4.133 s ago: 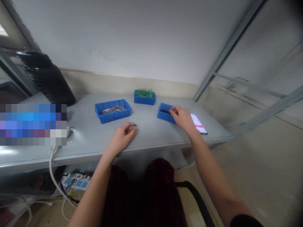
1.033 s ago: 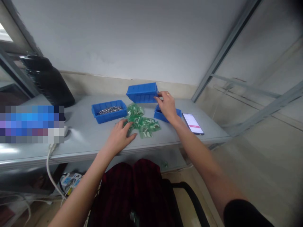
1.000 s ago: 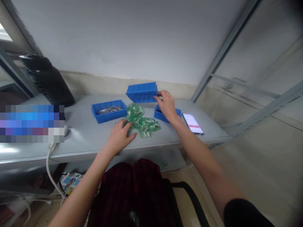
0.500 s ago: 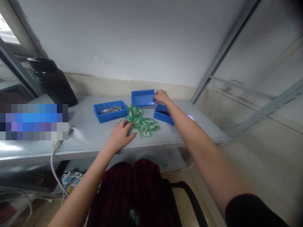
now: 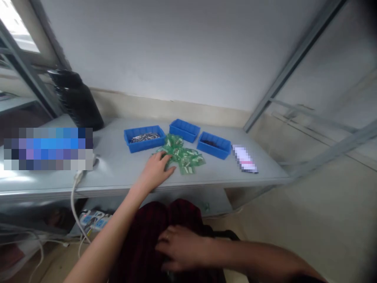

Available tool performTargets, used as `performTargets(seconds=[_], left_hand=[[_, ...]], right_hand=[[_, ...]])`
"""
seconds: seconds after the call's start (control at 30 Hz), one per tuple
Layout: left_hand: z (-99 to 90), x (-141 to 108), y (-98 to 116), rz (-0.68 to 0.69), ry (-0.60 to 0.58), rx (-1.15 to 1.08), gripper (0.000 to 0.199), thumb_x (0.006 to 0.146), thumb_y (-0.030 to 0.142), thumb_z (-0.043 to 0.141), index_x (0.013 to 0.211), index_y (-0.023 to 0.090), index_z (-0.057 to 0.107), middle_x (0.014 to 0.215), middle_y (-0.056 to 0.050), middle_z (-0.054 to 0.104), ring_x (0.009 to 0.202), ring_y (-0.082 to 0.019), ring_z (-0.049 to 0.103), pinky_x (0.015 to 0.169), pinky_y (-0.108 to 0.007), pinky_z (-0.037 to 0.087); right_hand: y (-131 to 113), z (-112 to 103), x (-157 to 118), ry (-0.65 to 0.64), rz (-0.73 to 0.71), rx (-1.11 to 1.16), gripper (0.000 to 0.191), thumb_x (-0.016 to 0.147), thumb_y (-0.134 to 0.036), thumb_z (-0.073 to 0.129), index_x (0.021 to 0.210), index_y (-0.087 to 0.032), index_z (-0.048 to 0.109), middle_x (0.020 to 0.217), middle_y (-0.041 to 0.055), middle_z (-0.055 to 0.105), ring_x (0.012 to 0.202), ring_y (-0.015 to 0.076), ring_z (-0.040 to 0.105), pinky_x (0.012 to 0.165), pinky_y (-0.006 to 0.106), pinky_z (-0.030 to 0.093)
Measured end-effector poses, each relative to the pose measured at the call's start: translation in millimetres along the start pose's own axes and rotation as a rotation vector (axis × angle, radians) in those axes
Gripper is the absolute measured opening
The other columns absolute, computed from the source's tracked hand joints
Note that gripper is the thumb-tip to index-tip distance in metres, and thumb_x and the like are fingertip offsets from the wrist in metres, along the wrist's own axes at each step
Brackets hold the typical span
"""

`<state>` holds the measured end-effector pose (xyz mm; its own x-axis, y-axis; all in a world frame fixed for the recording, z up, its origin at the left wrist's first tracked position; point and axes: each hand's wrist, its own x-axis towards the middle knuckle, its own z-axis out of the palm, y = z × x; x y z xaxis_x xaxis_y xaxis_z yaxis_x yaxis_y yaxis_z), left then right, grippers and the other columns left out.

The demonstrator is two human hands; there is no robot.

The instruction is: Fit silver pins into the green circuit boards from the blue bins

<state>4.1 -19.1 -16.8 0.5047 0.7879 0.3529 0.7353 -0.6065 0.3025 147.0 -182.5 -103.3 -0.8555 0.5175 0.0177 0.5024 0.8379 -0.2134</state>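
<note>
- We see metal rods (image 5: 145, 137) in one blue bin (image 5: 138, 147).
- Our left hand (image 5: 157, 169), fingers spread, rests on green packets (image 5: 177, 154) on the table (image 5: 118, 165).
- Our right hand (image 5: 182, 247) is over our lap (image 5: 141, 239), thumb and fingers apart.

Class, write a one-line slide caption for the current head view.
Left hand at green packets near three blue trays; right hand over the lap.
</note>
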Motion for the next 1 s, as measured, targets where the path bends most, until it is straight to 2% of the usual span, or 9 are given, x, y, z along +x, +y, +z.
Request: performTargets(seconds=[0.07,0.13,0.23,0.37,0.5,0.63,0.7,0.8,1.0], left_hand=[[1.3,1,-1,-0.012,0.01,0.008,0.047,0.092,0.04,0.054,0.128,0.01,0.059,0.134,-0.02,0.053,0.122,-0.035,0.053,0.106,-0.05,0.042],[2.1,2,-2,-0.018,-0.003,0.011,0.048,0.093,0.042,0.052,0.13,0.011,0.058,0.134,-0.019,0.053,0.122,-0.036,0.053,0.105,-0.05,0.043],[0.6,1,-1,-0.016,-0.034,0.0,0.048,0.094,0.042,0.051,0.131,0.012,0.058,0.135,-0.019,0.052,0.122,-0.035,0.053,0.106,-0.049,0.043],[-2.6,0,1,-0.017,-0.036,0.016,0.048,0.093,0.04,0.053,0.131,0.01,0.058,0.135,-0.019,0.053,0.122,-0.035,0.053,0.106,-0.048,0.042],[-2.0,1,1,-0.014,-0.016,0.011,0.047,0.093,0.038,0.053,0.13,0.01,0.059,0.134,-0.019,0.054,0.122,-0.035,0.053,0.106,-0.048,0.042],[1.5,2,-2,0.009,0.005,-0.004,0.046,0.092,0.038,0.054,0.128,0.009,0.06,0.131,-0.02,0.055,0.12,-0.036,0.054,0.104,-0.05,0.044],[3.1,1,-4,0.019,0.021,-0.01,0.046,0.093,0.039,0.054,0.127,0.009,0.061,0.131,-0.02,0.054,0.12,-0.036,0.055,0.104,-0.05,0.044],[4.4,-1,-7,0.027,0.04,-0.024,0.045,0.093,0.037,0.053,0.128,0.01,0.06,0.131,-0.02,0.053,0.122,-0.035,0.053,0.106,-0.048,0.043],[-3.4,16,-15,0.071,-0.019,0.035,0.056,0.088,0.038,0.06,0.136,0.01,0.052,0.143,-0.023,0.043,0.136,-0.037,0.042,0.112,-0.048,0.038]], right_hand=[[-14,64,-3,-0.213,0.006,-0.018,0.051,0.084,-0.055,0.061,0.121,-0.02,0.058,0.117,0.0116,0.066,0.097,0.027,0.066,0.07,0.036,0.054],[-16,104,-3,-0.312,0.053,-0.035,0.052,0.084,-0.052,0.064,0.126,-0.023,0.056,0.107,0.0107,0.069,0.084,0.027,0.069,0.063,0.036,0.054],[-12,113,-2,-0.304,0.115,-0.002,0.028,0.09,-0.03,0.059,0.116,-0.02,0.061,0.091,0.0088,0.071,0.075,0.0242,0.069,0.057,0.032,0.051],[1,39,-3,-0.3,0.054,0.246,0.032,0.088,-0.02,0.061,0.121,-0.019,0.059,0.102,0.0069,0.071,0.077,0.0176,0.069,0.058,0.024,0.049],[32,-93,-6,0.145,0.16,0.441,0.029,0.092,-0.026,0.061,0.12,-0.02,0.061,0.115,0.0049,0.069,0.104,0.0157,0.066,0.094,0.027,0.049],[93,-187,5,0.615,0.422,0.351,0.036,0.09,-0.035,0.062,0.125,-0.023,0.059,0.124,0.0059,0.065,0.11,0.0185,0.063,0.095,0.033,0.049],[123,-198,19,0.633,0.506,0.256,0.038,0.091,-0.032,0.06,0.128,-0.022,0.057,0.127,0.0077,0.064,0.114,0.0203,0.061,0.097,0.034,0.048],[151,-184,43,0.457,0.571,0.052,0.04,0.094,-0.033,0.056,0.13,-0.017,0.057,0.127,0.0129,0.062,0.119,0.025,0.057,0.101,0.039,0.045],[158,-156,63,0.542,0.655,-0.283,0.041,0.097,-0.033,0.048,0.133,-0.014,0.055,0.128,0.0171,0.057,0.12,0.0294,0.052,0.103,0.044,0.043]])
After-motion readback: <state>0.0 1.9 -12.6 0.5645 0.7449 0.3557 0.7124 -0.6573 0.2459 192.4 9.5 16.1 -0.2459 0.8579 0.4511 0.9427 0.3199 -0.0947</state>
